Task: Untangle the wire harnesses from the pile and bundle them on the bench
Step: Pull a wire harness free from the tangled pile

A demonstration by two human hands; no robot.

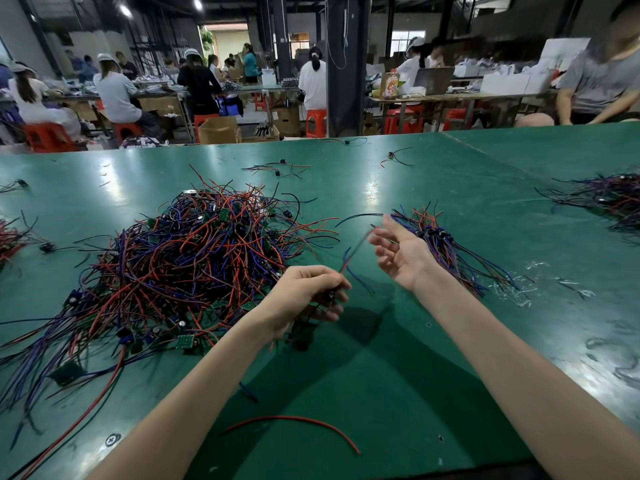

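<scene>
A big tangled pile of red, blue and black wire harnesses with small green boards lies on the green bench, left of centre. My left hand grips one harness by its dark end, just right of the pile; its wires run up and to the right, blurred. My right hand hovers palm up with relaxed fingers beside those wires, holding nothing. Right behind that hand lies a sorted bundle of harnesses, fanned out on the bench.
A loose red wire lies near the front edge. More harness piles sit at the far right and far left. Stray harnesses lie further back. A seated person is at the bench's far right corner.
</scene>
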